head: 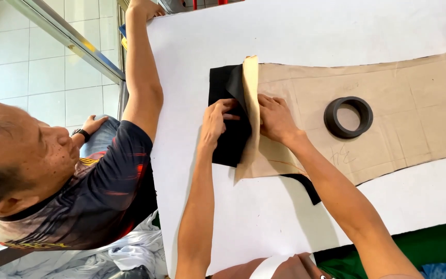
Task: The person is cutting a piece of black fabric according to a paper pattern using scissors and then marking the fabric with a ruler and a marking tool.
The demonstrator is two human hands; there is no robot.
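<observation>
The left grip (217,121) rests with curled fingers pressed flat on a piece of black fabric (228,139), not closed around it. The right grip (274,120) pinches the folded-back edge of a brown paper pattern (398,103), thumb and fingers narrow on the fold. Both meet near the centre of the picture.

The paper pattern is a long strip whose long axis runs from 9 o'clock to 3 o'clock, its turned-up end pointing toward 9 o'clock. The black fabric lies under it, showing at that end and again as a sliver at 6 o'clock.

A dark ring (348,117), like a roll of tape, lies flat on the paper toward 3 o'clock.

All this sits on a white counter (285,31). At 9 o'clock another person (78,186) in a dark patterned shirt leans one arm on the counter edge, before a white tiled wall (47,77).
</observation>
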